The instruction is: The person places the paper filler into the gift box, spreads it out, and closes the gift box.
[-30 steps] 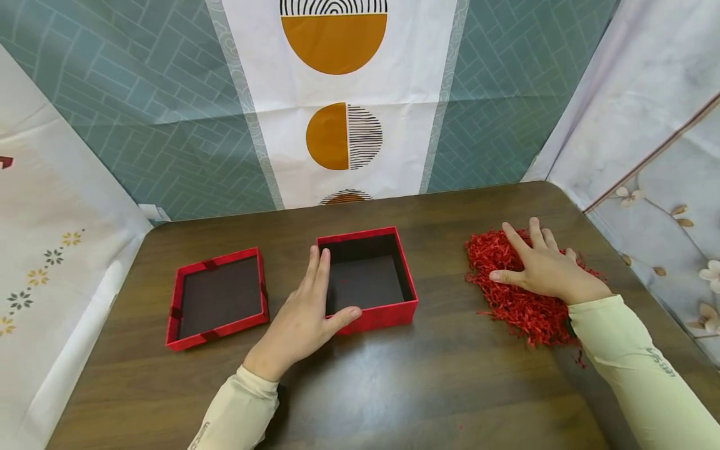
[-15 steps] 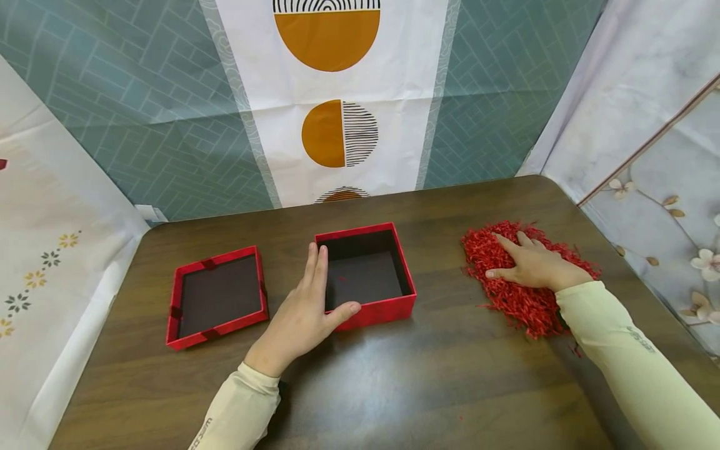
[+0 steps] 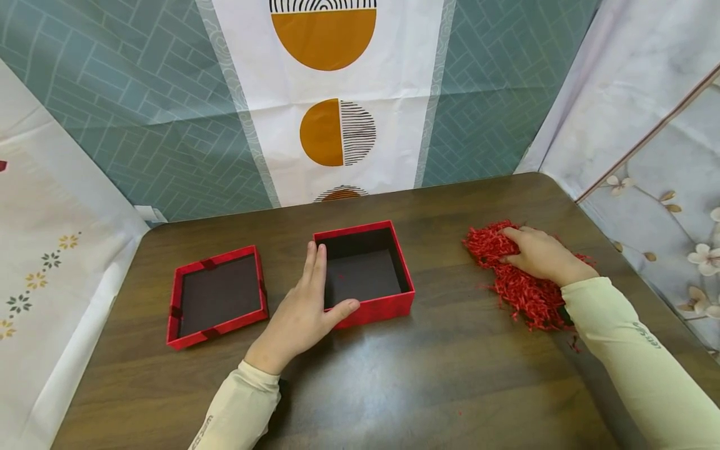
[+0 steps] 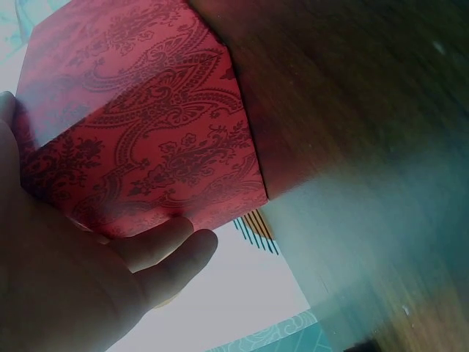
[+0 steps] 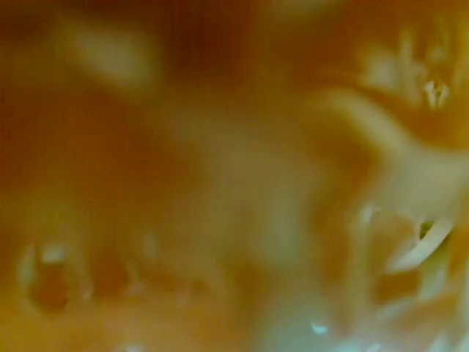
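Red shreds (image 3: 525, 297) seemingly fill right fingers (image 3: 514, 235) — box rim (image 3: 388, 299) stands apart.

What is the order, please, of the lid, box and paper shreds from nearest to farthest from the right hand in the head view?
1. Paper shreds: under the right hand.
2. Box: between the other two.
3. Lid: left of the box.

A: Item one?

B: Red box (image 3: 379, 308), upright, top open. Interior black, one small red fleck on its floor. Outer faces carry a darker scrolling floral pattern. Left hand (image 3: 294, 322) touches the left side, fingers straight, thumb at the front wall.

A: Item two?

B: Crinkled red shreds (image 3: 520, 284), loose heap, right of the box, well apart. Right hand (image 3: 542, 253) grips the heap from above, fingers curled in.
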